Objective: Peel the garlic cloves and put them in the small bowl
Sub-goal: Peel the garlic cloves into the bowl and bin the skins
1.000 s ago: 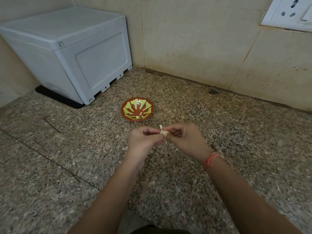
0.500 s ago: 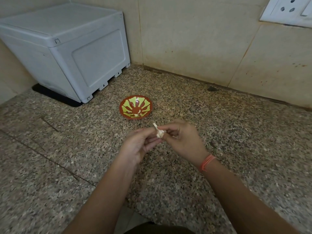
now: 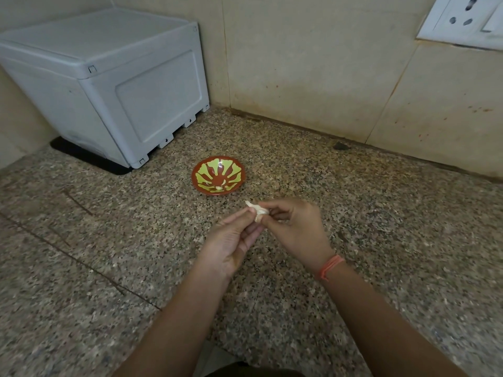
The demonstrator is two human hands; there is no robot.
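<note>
The left hand [image 3: 231, 240] and right hand [image 3: 296, 232] each pinch one garlic clove [image 3: 258, 210] in a narrow fingertip grip. They hold it above the worktop [image 3: 109, 240], near the small bowl [image 3: 196, 174]. Its long axis slants, with the pointed tip aimed up-left toward the bowl.

Speckled granite counter [image 3: 381, 240], beige tiled wall [image 3: 313, 63], grey plastic box [image 3: 109, 85], white socket [image 3: 462, 20].

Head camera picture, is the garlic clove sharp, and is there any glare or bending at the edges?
Head view: soft, even light, no hard shadows; the garlic clove is small and slightly soft between the left hand and right hand; faint glints on the small bowl; wide-angle bending tilts the grey box and wall socket.
</note>
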